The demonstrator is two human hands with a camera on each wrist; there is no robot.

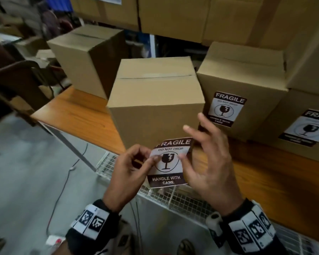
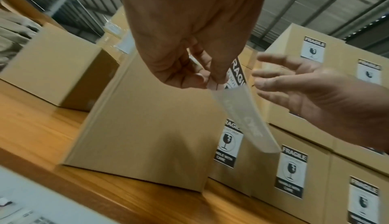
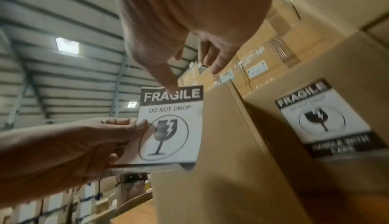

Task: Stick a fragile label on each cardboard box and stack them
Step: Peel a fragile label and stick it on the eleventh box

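Observation:
A black-and-white FRAGILE label is held up in front of a plain, unlabelled cardboard box in the middle of the wooden table. My left hand pinches the label's left edge between thumb and fingers. My right hand is spread with straight fingers, and its thumb tip touches the label's right side. In the right wrist view one fingertip lies on the label's top band. In the left wrist view the label hangs edge-on from my left hand.
To the right stands a box with a fragile label stuck on it, and further labelled boxes are stacked beyond. Another plain box sits at the back left. A wire basket hangs under the table edge. A dark chair stands left.

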